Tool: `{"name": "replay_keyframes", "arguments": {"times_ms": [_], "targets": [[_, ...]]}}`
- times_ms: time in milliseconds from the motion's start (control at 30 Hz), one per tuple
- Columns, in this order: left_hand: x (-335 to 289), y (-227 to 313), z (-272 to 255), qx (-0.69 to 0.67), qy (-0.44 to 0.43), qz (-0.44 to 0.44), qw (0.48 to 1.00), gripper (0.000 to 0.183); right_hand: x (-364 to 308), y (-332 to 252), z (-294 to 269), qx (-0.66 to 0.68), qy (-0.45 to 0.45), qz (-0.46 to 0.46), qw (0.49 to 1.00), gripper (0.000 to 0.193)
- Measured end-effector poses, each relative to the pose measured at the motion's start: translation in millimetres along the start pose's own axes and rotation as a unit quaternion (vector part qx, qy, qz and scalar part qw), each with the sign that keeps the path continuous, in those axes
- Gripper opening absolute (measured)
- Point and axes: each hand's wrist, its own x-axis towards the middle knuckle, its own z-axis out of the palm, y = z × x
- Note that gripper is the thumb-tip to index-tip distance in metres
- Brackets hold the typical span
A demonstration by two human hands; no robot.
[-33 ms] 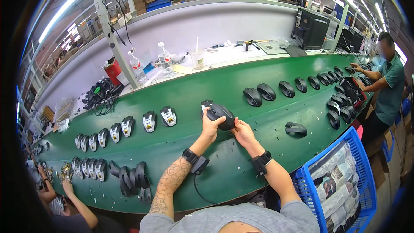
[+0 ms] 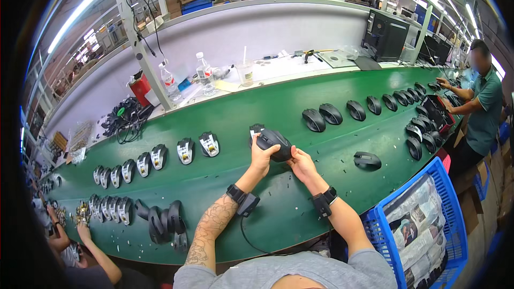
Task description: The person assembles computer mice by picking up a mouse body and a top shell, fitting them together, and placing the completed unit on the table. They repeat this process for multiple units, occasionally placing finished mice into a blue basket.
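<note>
My left hand is wrapped round a black computer mouse, its thumb lying across the top. On the mouse's right end, the fingers of my right hand are closed against the edge. Just behind it, an opened mouse with a pale inside is partly hidden. More opened mice stand in a row to the left. Beyond my hands on the right runs a line of covered black mice. A single black mouse shell lies right of my right hand.
A green bench carries everything. Black shells are heaped at near left, beside a co-worker's hand. A blue crate stands at near right. Farther right, another person reaches over the bench. Bottles stand on the back ledge.
</note>
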Motion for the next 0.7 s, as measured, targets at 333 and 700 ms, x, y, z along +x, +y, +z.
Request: {"name": "replay_keyframes", "arguments": {"times_ms": [333,700], "targets": [[4,15,-6,-0.069,-0.033,-0.253,0.964,0.035,-2,-19,6,-0.086,0.102,-0.012,0.991,0.040],[38,1,18,-0.126,0.081,-0.249,0.957,0.026,-31,-123,-63,-0.781,0.399,-0.205,0.435,0.050]]}}
